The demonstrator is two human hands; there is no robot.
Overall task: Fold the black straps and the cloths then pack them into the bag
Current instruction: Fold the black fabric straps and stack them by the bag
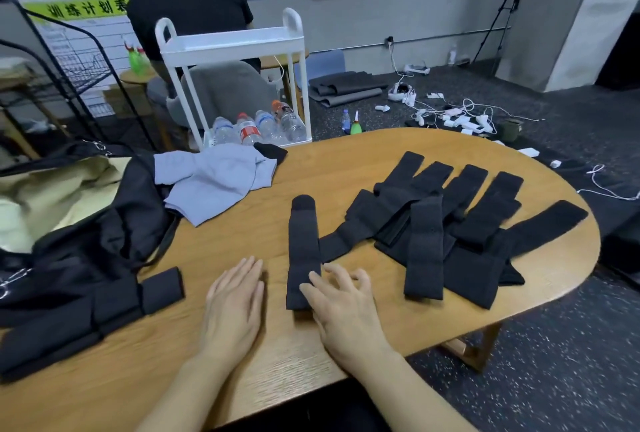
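The left hand (235, 296) is lying flat on the wooden tabletop (346, 161), grip wide, fingers straight and together, holding nothing. The right hand (341, 303) is resting just beside it, fingers spread and loosely bent; its thumb and forefinger are touching the near end of a single black strap (303, 248), without closing around it. This strap is lying lengthwise between the hands, pointing away from the person. A pile of unfolded black straps (450, 223) is fanning out across the right half of the tabletop, overlapping one another. Several folded straps (104, 310) are sitting at the near left, touching the black bag (104, 223), which is lying open and showing a pale lining. Grey cloths (214, 178) are lying crumpled beyond the bag. A white cart (232, 47) holding plastic bottles (259, 126) is standing behind the tabletop.
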